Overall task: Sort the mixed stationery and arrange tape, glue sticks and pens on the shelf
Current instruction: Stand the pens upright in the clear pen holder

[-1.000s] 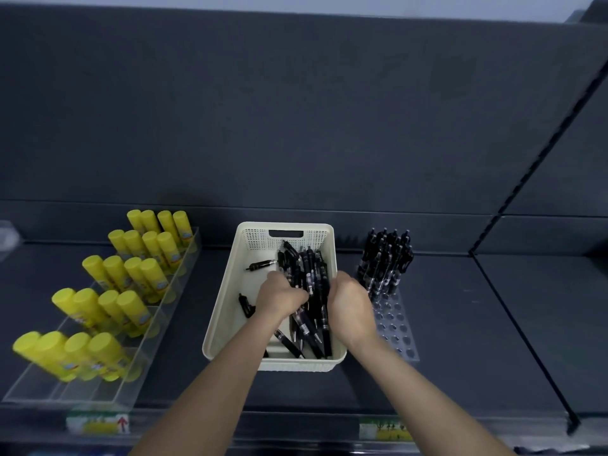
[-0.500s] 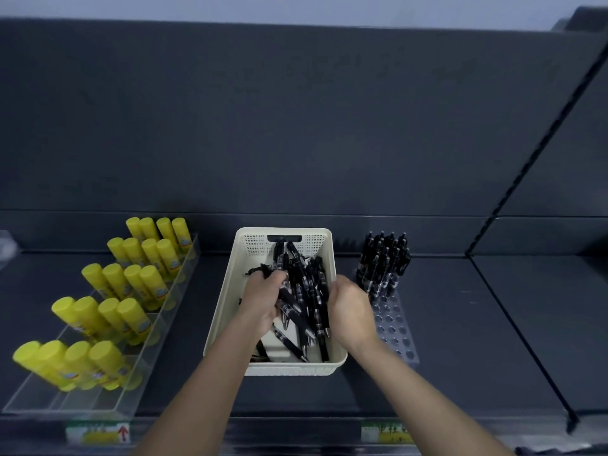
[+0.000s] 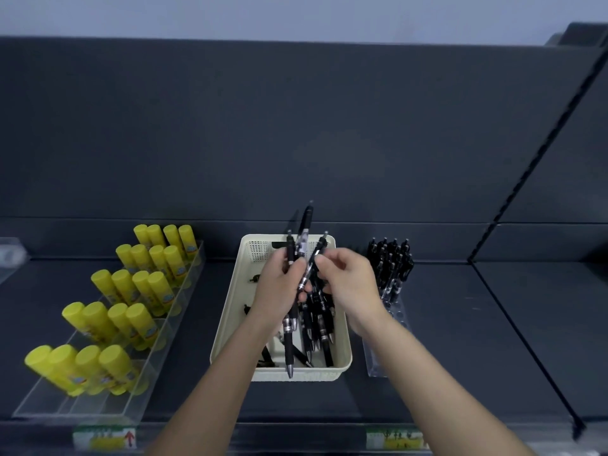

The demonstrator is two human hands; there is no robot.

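Several slim black plastic click pens [image 3: 304, 245] fan upward from your left hand [image 3: 279, 291], which grips them mid-barrel over the cream perforated plastic basket [image 3: 260, 248]. Your right hand [image 3: 348, 284] pinches one near its top, probably to draw it out for the clear holed pen rack [image 3: 396, 312] just right. Yellow glue sticks [image 3: 138, 291] already stand sorted well to the left.
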